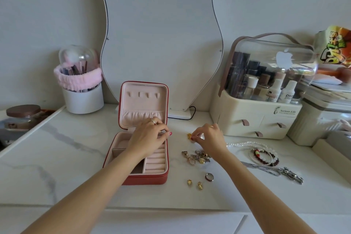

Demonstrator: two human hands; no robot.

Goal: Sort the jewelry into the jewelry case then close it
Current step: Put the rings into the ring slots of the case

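The jewelry case [140, 157], red outside and pale pink inside, lies open on the white marble tabletop [66, 157] in front of the wavy-edged mirror [161, 34], its lid [143, 104] standing upright at the back. The left hand [150, 137] rests over the case's rear compartments, fingers curled down toward the lining; whether it pinches anything cannot be told. A ring shows on one of its fingers.

Just right of the case, the right hand [207, 137] hovers above the tabletop, its thumb and forefinger pinched on a small gold piece [189, 136]. Nearer the viewer from that hand, still right of the case, lies a tangled heap of charms and earrings [197, 156]. Further toward the viewer, off the case's front right corner, sit two small gold earrings [194, 184] and a dark band ring [209, 177].

Farther right of the case lie a pearl strand [245, 144], beaded bracelets [264, 156] and a silver chain [269, 170] with a metal pendant.

Behind these, right of the case, stands a cream cosmetics organizer [256, 118] with a clear domed cover. Left of the case's lid stands a white brush holder [82, 99] wrapped in a pink band.
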